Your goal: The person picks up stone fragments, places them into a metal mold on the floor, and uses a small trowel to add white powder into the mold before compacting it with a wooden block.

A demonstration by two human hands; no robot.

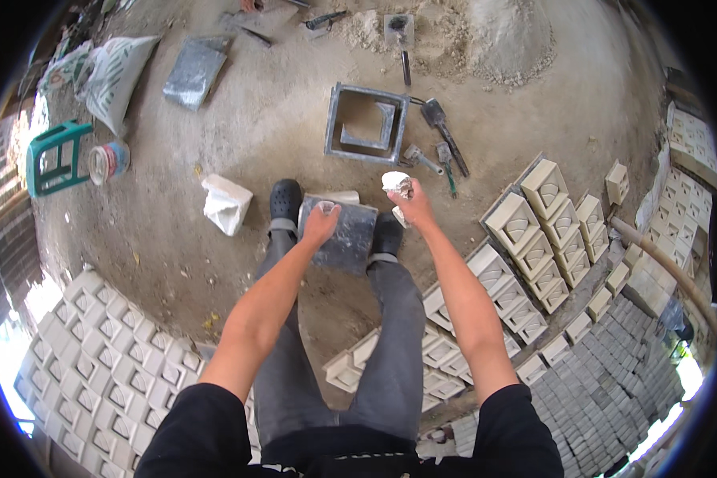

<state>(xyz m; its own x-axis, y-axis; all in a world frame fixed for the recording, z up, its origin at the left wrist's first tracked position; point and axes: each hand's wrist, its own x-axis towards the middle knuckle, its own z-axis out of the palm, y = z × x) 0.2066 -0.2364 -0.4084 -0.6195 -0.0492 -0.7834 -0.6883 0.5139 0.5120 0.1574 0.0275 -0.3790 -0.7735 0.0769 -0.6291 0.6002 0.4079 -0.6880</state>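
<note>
Both bare forearms reach down: left hand (320, 223) grips a dark metal plate (344, 233), right hand (413, 205) pinches a white lump (396, 183). Square mould (366, 123) on the dirt floor (215, 135) looks unfilled, so casting's barely begun I'd say.

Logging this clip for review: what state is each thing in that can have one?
left hand: gripping the top edge of the grey metal plate, held over the feet
right hand: closed on a white crumpled rag
square metal mould frame: empty, lying flat on the ground
white sack: slumped, lying down
green stool: tipped on its side
cast blocks: laid in rows
</note>
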